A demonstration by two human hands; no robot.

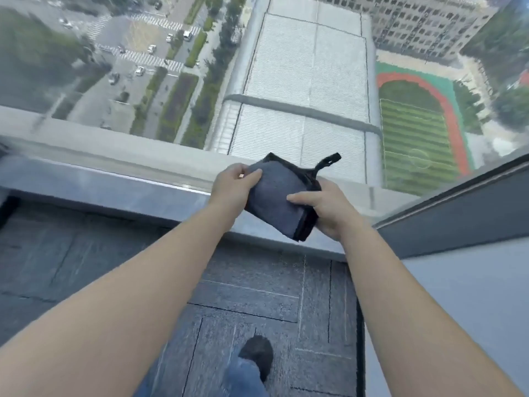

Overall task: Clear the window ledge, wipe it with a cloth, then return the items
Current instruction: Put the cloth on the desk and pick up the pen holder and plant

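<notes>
A folded grey cloth point(276, 197) with black edging and a small black hanging loop is held in the air just above the grey window ledge point(100, 184). My left hand point(230, 186) grips its upper left corner, thumb on top. My right hand point(329, 206) holds its right side from below, with the thumb pressed on the top face. The ledge runs from the left edge to the right corner under the big window. No items are visible on the part of the ledge in view.
Window glass point(286, 67) rises right behind the ledge, looking down on streets and a sports field. A grey wall panel point(458, 219) meets the ledge at the right. Dark carpet tiles point(257, 296) cover the floor, with my shoe point(257, 353) on them.
</notes>
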